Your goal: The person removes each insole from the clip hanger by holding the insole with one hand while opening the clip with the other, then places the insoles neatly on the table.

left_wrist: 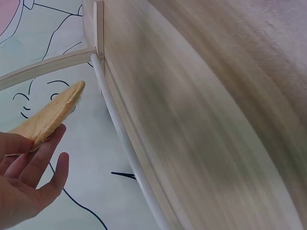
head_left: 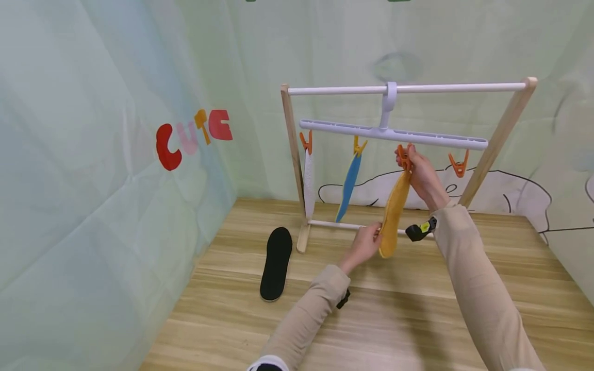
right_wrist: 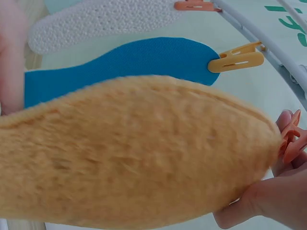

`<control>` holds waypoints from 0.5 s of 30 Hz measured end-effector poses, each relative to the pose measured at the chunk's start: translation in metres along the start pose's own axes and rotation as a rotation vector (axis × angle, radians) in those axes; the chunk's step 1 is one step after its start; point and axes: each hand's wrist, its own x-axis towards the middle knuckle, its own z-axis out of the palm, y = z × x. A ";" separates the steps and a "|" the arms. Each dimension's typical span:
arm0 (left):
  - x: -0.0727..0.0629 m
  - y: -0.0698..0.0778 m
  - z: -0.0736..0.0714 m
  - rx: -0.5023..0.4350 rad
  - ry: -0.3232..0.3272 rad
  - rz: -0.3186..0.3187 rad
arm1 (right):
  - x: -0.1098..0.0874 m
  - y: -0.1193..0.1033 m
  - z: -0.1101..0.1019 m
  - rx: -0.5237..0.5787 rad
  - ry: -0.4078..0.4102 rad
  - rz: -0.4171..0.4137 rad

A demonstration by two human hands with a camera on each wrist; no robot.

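Observation:
A fuzzy tan insole (head_left: 395, 214) hangs by its upper end from an orange clip (head_left: 404, 157) under the white hanger (head_left: 436, 136). My right hand (head_left: 426, 175) holds that clip between thumb and fingers; the right wrist view shows the clip (right_wrist: 293, 139) at the insole's tip. Lower down, my left hand (head_left: 364, 245) pinches the insole's edge, thumb on one face and fingers on the other in the left wrist view. To the left hang a blue insole (head_left: 350, 185) from a yellow clip (head_left: 359, 146) and a white textured insole (head_left: 309, 180) from another orange clip (head_left: 306, 140).
A black insole (head_left: 276, 264) lies on the wood-grain table (head_left: 223, 314), left of the rack. The hanger hooks over the rack's white top bar (head_left: 339, 90), between wooden side posts (head_left: 498, 139). An orange clip (head_left: 458, 164) dangles at the hanger's right end, holding nothing.

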 end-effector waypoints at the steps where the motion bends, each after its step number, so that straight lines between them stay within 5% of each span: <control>1: -0.001 -0.001 0.000 -0.012 -0.001 -0.012 | 0.000 -0.001 0.000 -0.012 0.003 -0.001; 15: -0.006 -0.009 0.001 0.015 0.034 0.010 | -0.001 -0.003 -0.003 -0.090 0.050 0.062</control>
